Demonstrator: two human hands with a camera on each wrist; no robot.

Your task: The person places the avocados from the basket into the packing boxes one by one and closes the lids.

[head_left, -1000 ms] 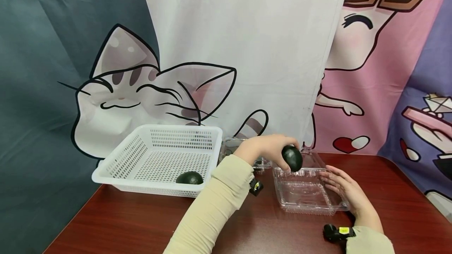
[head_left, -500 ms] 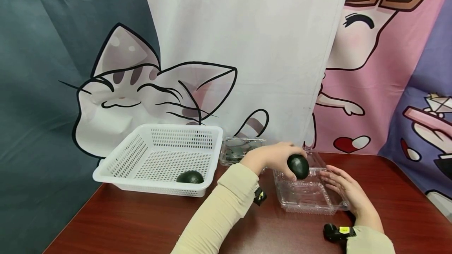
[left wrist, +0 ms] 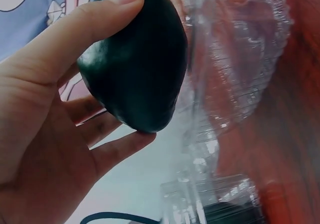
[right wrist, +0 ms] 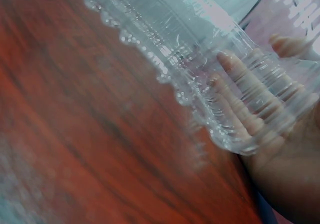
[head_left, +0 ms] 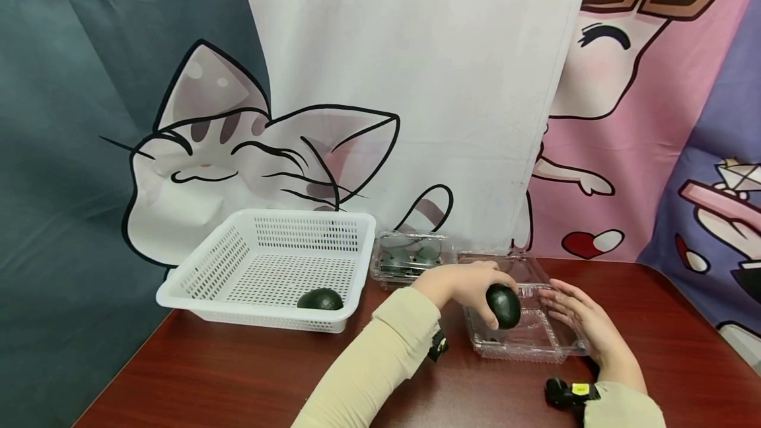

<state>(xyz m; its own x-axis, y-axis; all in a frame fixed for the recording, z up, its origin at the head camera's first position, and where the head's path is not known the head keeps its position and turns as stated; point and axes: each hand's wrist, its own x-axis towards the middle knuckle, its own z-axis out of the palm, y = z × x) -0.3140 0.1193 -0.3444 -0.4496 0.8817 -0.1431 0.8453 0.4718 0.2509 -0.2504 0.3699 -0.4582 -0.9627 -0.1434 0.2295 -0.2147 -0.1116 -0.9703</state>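
My left hand grips a dark green avocado, thumb on one side and fingers on the other, over an open clear plastic clamshell box. Close up in the left wrist view, the avocado covers part of the fingers. The box's hinged lid stands raised at its far side. Along the box's right wall lies my right hand, fingers extended against the plastic. Through that wall the fingers show in the right wrist view.
A white perforated basket stands at the left, with one avocado near its front right corner. Between basket and box, farther back, sits a closed clear box with dark green fruit inside. A printed cloth hangs behind the table.
My left hand has carried the avocado slightly right and lowered it toward the clear box, uncovering the closed box behind. The right hand has stayed at the box's wall.
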